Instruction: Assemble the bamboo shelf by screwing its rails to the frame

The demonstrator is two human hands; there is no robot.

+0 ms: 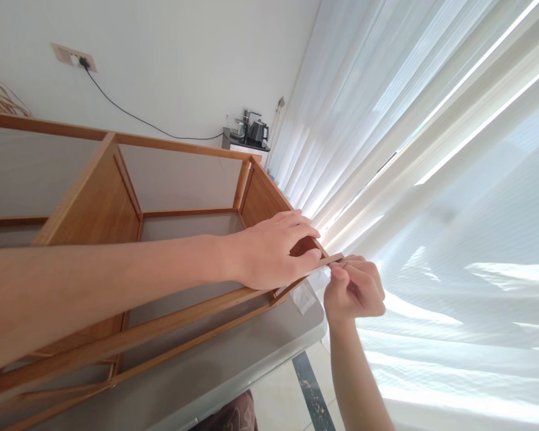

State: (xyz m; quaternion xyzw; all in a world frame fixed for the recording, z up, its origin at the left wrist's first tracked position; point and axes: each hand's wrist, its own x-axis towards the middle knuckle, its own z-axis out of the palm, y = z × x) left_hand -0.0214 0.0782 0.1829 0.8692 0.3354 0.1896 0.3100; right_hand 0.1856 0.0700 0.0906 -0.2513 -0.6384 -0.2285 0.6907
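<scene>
A wooden shelf frame [117, 197] with grey panels lies on a grey table [233, 365]. My left hand [273, 251] reaches across it and grips the frame's right end panel at its near corner, fingers curled over the edge. My right hand [354, 287] is just beyond that corner, fingers pinched together against the tip of the wooden rail [335, 258]; what they hold is too small to make out.
A small clear plastic bag [304, 296] lies on the table's corner under the frame. White curtains [431, 149] fill the right side. A kettle [257, 130] stands on a stand by the far wall; a cable [130, 114] runs from a wall socket.
</scene>
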